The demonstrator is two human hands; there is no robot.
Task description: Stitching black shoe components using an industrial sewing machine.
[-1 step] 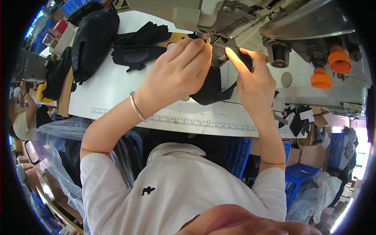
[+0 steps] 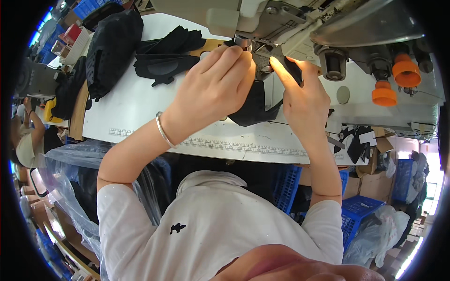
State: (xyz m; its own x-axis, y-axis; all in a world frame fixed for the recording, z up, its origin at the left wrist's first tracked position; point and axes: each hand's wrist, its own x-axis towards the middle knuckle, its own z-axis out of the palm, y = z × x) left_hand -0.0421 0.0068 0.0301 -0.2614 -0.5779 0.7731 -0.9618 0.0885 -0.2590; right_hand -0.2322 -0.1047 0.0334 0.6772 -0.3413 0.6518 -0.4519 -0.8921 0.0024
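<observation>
A black fabric piece lies under the head of the sewing machine, its curved strip running from my left hand toward my right hand. My left hand is closed beside the metal needle area, fingers bent and pressed together; its fingertips are hidden behind the hand. Across the needle area, my right hand has one finger stretched toward the small metal foot and another bent. Black fabric shows between these two fingers, and the rest of that hand's grip is hidden.
Stacked black cut pieces and a large black bag-like item lie on the white table. Orange-capped machine parts hang at right. A blue crate stands below right. Another person's arm shows far left.
My left hand and wrist have shifted very slightly to the right. My right hand has stayed in place.
</observation>
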